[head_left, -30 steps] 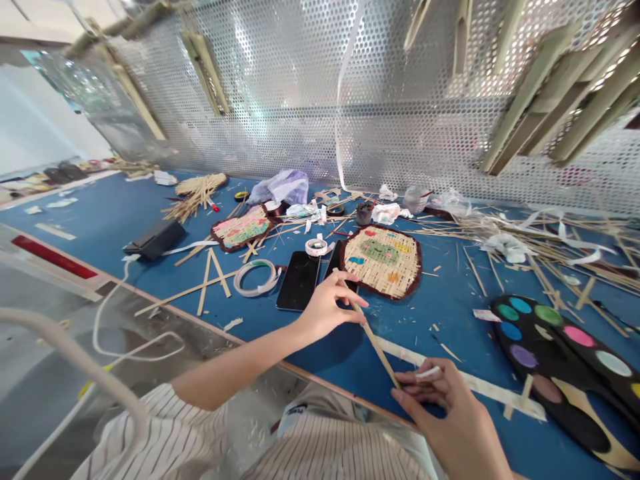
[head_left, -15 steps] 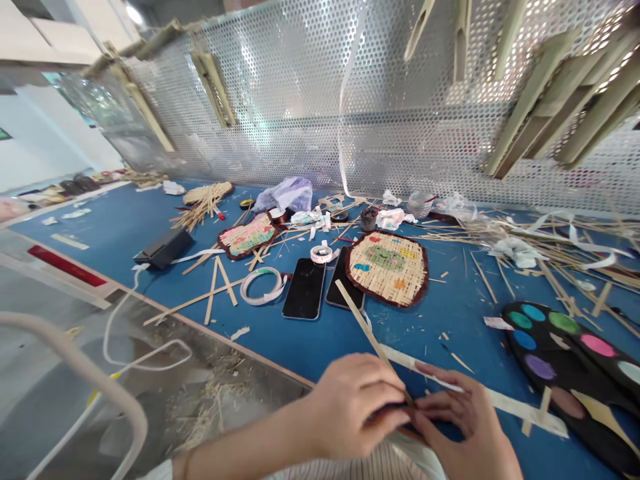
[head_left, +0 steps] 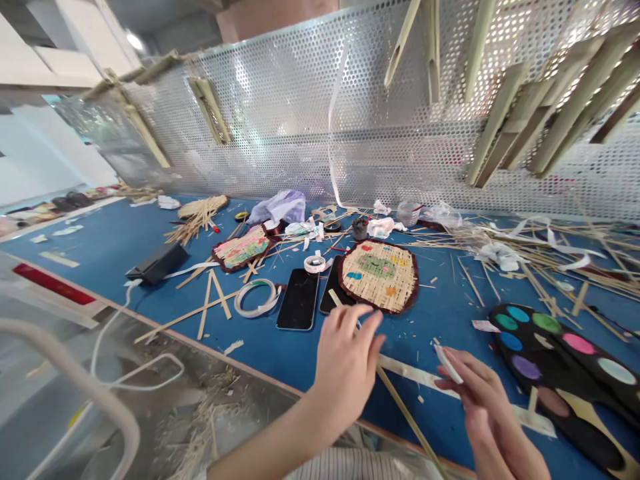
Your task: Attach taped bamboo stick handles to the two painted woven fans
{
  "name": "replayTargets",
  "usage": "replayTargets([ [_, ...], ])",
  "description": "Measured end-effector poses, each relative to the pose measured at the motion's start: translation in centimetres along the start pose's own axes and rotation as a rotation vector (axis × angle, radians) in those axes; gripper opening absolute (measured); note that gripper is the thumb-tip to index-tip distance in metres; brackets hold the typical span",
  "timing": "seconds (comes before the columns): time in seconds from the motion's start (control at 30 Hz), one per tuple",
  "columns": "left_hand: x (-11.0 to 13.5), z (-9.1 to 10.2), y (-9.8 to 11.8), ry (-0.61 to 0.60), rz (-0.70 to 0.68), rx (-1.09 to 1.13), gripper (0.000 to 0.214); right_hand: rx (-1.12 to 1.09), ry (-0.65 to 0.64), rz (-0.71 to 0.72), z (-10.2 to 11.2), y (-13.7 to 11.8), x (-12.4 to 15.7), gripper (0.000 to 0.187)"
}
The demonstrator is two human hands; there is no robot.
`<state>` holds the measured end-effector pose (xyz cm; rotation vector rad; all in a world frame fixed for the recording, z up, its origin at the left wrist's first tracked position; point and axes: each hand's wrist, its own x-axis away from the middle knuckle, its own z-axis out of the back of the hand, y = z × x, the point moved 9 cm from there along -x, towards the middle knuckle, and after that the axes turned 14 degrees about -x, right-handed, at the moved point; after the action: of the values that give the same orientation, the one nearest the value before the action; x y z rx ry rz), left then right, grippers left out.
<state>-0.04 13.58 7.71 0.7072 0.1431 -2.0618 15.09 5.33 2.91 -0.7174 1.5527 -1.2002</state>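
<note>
The left hand [head_left: 347, 373] sits over a long bamboo strip [head_left: 407, 420], its fingers half spread and curved. The strip passes under the palm and slants toward the near edge of the blue worktable [head_left: 115, 227], its far tip just beside a dark-edged woven bamboo mat [head_left: 379, 277]. Whether the hand grips the strip or only rests on it, I cannot tell. To the right, apart from the left hand, the right hand [head_left: 493, 407] is nearly closed, its thumb and fingers pinching a small white slip of tape [head_left: 447, 363]. A pale flat strip [head_left: 415, 377] lies on the table under the bamboo, and a black paint palette [head_left: 545, 353] with coloured pans sits just right of the right hand. Farther left lie a black smartphone [head_left: 299, 299], a white tape roll [head_left: 315, 264] and a coil of tape [head_left: 257, 297]. Loose bamboo strips [head_left: 530, 257] spread across the far right, below a perforated metal panel [head_left: 300, 133]
</note>
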Motion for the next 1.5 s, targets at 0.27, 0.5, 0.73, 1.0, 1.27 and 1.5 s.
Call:
replayTargets([
  [0.27,-3.0,2.7,-1.2,0.115,0.175,-0.263,0.035,-0.178,0.077,-0.119,0.0,1.6,-2.0,0.021],
  [0.5,-1.9,3.5,0.5,0.143,0.068,0.075,0.018,-0.449,0.198,-0.401,0.7,4.9,-1.5,0.025],
  [0.73,0.5,3.4,4.9,0.269,-0.243,0.202,0.017,-0.569,0.086,-0.446,-1.0,4.6,-1.8,0.026],
  [1.0,1.1,4.1,5.3,0.349,-0.345,0.058,0.014,-0.545,-0.031,-0.389,-2.1,3.1,-2.5,0.021],
  [1.27,0.6,2.8,4.5,0.272,-0.300,0.232,0.015,-0.529,0.043,-0.454,-2.2,3.1,-2.3,0.019],
  [1.5,0.7,2.8,5.2,0.296,-0.312,0.170,0.017,-0.565,0.073,-0.441,-2.0,3.1,-2.6,0.014],
])
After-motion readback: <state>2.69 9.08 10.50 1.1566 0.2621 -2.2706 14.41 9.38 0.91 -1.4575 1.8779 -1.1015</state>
